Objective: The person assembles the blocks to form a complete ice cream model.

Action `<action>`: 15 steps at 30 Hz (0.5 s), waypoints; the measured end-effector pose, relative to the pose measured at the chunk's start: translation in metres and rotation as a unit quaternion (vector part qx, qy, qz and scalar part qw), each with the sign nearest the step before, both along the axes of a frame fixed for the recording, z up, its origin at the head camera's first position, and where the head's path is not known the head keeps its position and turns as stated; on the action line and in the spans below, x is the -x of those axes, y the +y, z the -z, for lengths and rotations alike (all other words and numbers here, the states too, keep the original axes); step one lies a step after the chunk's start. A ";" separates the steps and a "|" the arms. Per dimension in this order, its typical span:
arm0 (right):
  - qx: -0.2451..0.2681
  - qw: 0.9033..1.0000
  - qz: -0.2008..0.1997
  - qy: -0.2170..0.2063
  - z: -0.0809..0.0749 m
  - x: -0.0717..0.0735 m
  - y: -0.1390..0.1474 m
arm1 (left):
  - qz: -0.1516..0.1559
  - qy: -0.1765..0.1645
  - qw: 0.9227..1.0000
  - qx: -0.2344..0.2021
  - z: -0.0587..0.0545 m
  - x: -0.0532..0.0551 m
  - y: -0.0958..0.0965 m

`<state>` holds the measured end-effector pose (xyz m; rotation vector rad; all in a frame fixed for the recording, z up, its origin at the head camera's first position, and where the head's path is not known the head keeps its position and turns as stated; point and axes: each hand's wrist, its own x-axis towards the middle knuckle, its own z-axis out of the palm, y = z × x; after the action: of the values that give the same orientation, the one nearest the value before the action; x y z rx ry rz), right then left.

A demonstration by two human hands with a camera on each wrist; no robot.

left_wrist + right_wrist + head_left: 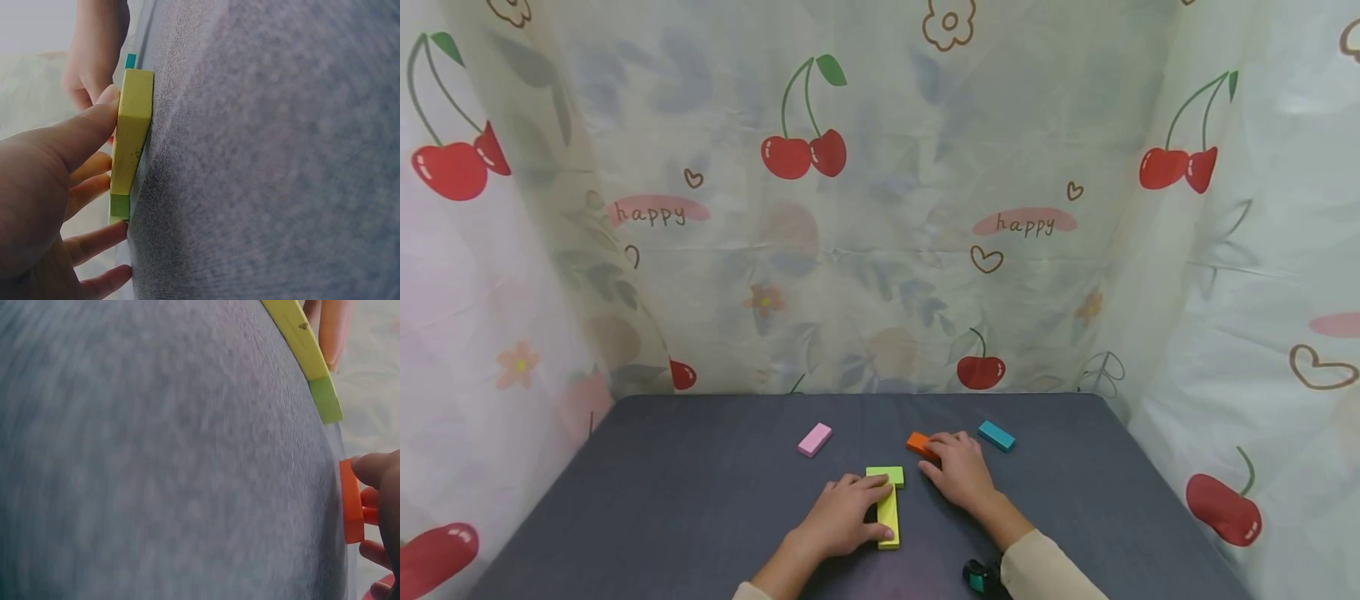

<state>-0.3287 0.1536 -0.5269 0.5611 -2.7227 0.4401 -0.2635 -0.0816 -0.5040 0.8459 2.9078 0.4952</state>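
Observation:
On the dark table, a long yellow block [888,512] lies lengthwise with a light green block [891,473] across its far end. My left hand [844,515] rests on the yellow block, its thumb near the close end and its index finger by the green block. In the left wrist view the thumb [103,109] lies against the yellow block's upper face, with the other fingers fairly straight beyond. Farther right, my right hand [958,471] pinches an orange block [917,443] between thumb and fingers. The right wrist view shows that orange block [352,503] standing out beside the thumb.
A pink block [815,440] lies at the back left of the table [700,492]. The teal block [997,436] sits just beyond my right hand. Near the right sleeve is a black and green wrist device [979,575]. Printed curtains [880,292] surround the table's back and sides.

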 end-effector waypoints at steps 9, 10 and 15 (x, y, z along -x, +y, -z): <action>0.000 1.000 -0.014 -0.003 -0.001 -0.002 -0.013 | -0.001 0.000 1.000 0.002 -0.002 -0.001 0.000; 0.003 1.000 -0.016 -0.004 -0.001 -0.002 -0.014 | 0.000 0.000 1.000 0.002 -0.002 -0.001 0.000; 0.009 1.000 -0.024 -0.010 -0.001 -0.003 -0.019 | 0.002 0.004 1.000 -0.004 0.001 0.000 -0.001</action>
<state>-0.3254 0.1342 -0.5261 0.6227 -2.7264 0.4842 -0.2633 -0.0824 -0.5046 0.8574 2.9126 0.5041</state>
